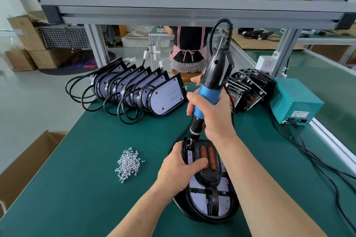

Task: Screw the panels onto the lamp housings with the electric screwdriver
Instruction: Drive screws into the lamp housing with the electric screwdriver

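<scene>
lamp housing (194, 210) flat on the green table (86, 194), nearest the body, lilac led board up. black panel (207, 174) with two orange strips laid over its far half. held steady by the left hand (178, 167): thumb pressed on the panel, fingers curled over the housing's left rim. upright above it, electric screwdriver (213, 77), blue grip wrapped tight in the fingers of the right hand (212, 115), bit down at the panel's far-left corner.

judged as a screw being driven on this unit. no other screw heads readable from here, so cannot tell how many corners remain. loose screws (128, 163) heaped just left of the housing, in easy reach.

farther back, a row of housings (154, 92) leaning on one another, led boards bare, cords looped toward the left edge; judged as waiting for panels. to their right, a stack of black panels (248, 90) beside a teal power box (292, 100). bulk of the job seemingly left.

open green surface left of the work and toward the body. left edge close beyond the screws, with an open cardboard box (28, 159) below it. right side crossed by black cables (317, 161) trailing from the power box. overhead shelf (192, 10) just above the screwdriver's cord, so little room for lifting the tool.
</scene>
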